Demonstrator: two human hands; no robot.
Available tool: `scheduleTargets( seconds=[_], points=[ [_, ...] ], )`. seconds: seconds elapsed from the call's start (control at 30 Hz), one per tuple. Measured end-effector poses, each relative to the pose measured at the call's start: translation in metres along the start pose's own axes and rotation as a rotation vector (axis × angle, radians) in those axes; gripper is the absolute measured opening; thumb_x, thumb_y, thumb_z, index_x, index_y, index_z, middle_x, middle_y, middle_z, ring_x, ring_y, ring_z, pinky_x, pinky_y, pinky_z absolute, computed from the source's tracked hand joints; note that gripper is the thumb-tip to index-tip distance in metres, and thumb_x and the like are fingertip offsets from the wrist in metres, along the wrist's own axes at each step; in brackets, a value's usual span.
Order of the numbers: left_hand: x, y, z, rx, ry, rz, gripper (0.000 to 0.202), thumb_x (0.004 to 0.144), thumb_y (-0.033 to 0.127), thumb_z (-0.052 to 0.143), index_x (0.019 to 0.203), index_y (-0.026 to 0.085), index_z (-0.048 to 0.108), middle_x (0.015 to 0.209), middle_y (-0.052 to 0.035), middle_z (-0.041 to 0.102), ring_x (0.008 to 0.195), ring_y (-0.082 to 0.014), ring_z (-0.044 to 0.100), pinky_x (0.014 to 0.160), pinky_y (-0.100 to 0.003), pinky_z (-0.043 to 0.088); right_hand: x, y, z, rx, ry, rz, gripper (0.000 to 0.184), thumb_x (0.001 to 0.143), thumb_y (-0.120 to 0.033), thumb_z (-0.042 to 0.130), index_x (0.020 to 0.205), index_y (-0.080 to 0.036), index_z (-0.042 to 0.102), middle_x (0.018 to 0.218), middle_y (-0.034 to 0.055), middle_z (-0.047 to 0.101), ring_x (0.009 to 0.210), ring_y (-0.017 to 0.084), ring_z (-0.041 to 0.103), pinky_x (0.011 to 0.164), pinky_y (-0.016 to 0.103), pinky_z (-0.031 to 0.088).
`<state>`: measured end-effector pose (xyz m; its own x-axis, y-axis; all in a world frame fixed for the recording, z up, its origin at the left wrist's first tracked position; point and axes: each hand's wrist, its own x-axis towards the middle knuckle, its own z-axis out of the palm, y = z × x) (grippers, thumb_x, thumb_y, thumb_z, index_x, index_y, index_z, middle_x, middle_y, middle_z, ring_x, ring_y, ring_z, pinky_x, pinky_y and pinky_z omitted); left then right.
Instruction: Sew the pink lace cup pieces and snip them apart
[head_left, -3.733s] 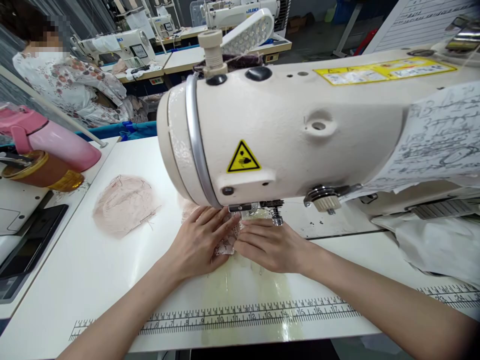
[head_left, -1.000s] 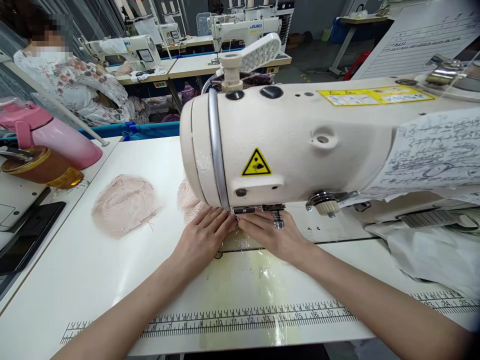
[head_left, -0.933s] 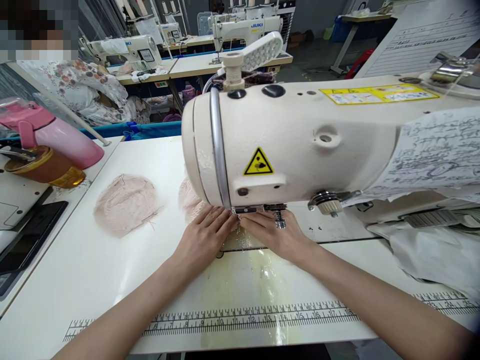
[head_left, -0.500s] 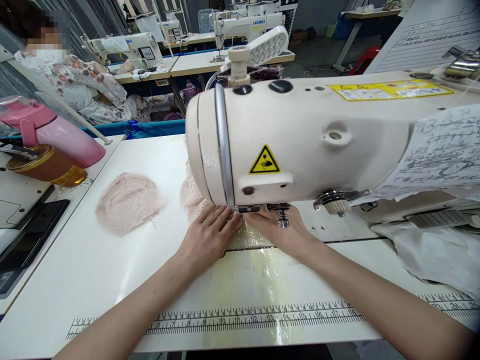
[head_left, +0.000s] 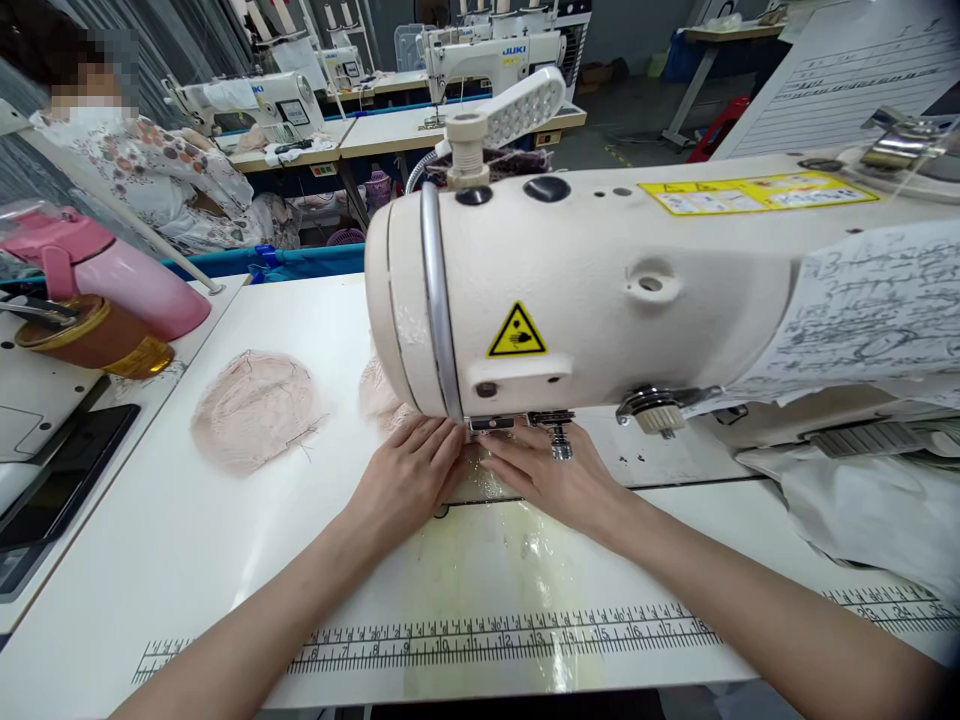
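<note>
My left hand (head_left: 415,468) lies on the sewing machine bed, its fingers stretched forward and flat, tips at the front edge of a piece of pale pink fabric (head_left: 381,395). To the right, my right hand (head_left: 559,470) reaches under the head of the sewing machine (head_left: 592,290), fingers extended and thumb apart. The machine head and presser parts partly cover its fingers. Most of the fabric at the needle is hidden behind the machine head, so any contact with the right fingertips cannot be made out. A second, rounded pale pink fabric piece (head_left: 255,412) lies flat at left.
A pink bottle (head_left: 135,275), a brown cup (head_left: 94,335) and a black phone-like device (head_left: 67,475) stand or lie at left. A printed ruler (head_left: 442,645) runs along the table's front. White cloth (head_left: 862,510) is at right. Behind, a person (head_left: 157,180) sits near other sewing machines.
My right thumb and fingers have spread apart, and the fingers sit farther under the machine head. My left hand has shifted slightly left. The view has turned a little.
</note>
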<state>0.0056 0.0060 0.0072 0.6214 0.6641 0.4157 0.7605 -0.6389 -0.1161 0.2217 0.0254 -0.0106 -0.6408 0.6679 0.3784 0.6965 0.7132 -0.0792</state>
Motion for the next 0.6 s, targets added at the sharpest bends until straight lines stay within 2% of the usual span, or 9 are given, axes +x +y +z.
scheduleTargets(
  seconds=[0.1,0.17,0.33,0.6],
  points=[
    [0.0014,-0.0014,-0.0011,-0.028,-0.042,-0.018,0.03,0.097,0.026,0.046,0.117,0.011,0.062,0.103,-0.0105,0.071,0.095,-0.0234,0.067,0.083,-0.04,0.054,-0.0007,-0.0071,-0.0016,-0.048,0.028,0.009,0.036,0.101,-0.04,0.035,0.113,-0.027,0.066,0.115,0.0026,0.068,0.09,0.022,0.065,0.067,0.036,0.042],
    [0.0012,-0.0017,-0.0003,-0.023,-0.028,0.025,0.031,0.097,0.026,0.047,0.121,0.011,0.06,0.11,-0.0099,0.07,0.099,-0.0236,0.066,0.086,-0.04,0.054,-0.0007,-0.0085,0.0006,-0.066,0.088,0.012,0.037,0.101,-0.04,0.034,0.111,-0.025,0.067,0.11,0.0033,0.07,0.087,0.02,0.066,0.067,0.035,0.041],
    [-0.0015,-0.0024,0.0041,-0.037,0.007,0.07,0.032,0.097,0.024,0.047,0.122,0.009,0.06,0.116,-0.0108,0.069,0.101,-0.0215,0.067,0.09,-0.04,0.052,0.0002,-0.0059,0.0049,-0.104,0.194,-0.037,0.033,0.1,-0.041,0.041,0.111,-0.025,0.067,0.115,0.0048,0.068,0.085,0.015,0.064,0.066,0.033,0.038],
    [-0.001,-0.0021,0.0031,-0.047,0.002,0.055,0.032,0.096,0.025,0.048,0.121,0.008,0.06,0.115,-0.0126,0.069,0.101,-0.0226,0.067,0.09,-0.04,0.052,0.0017,-0.0075,0.0047,-0.119,0.196,-0.029,0.033,0.1,-0.041,0.041,0.115,-0.024,0.065,0.118,0.0048,0.067,0.091,0.016,0.062,0.069,0.033,0.038]
  ],
)
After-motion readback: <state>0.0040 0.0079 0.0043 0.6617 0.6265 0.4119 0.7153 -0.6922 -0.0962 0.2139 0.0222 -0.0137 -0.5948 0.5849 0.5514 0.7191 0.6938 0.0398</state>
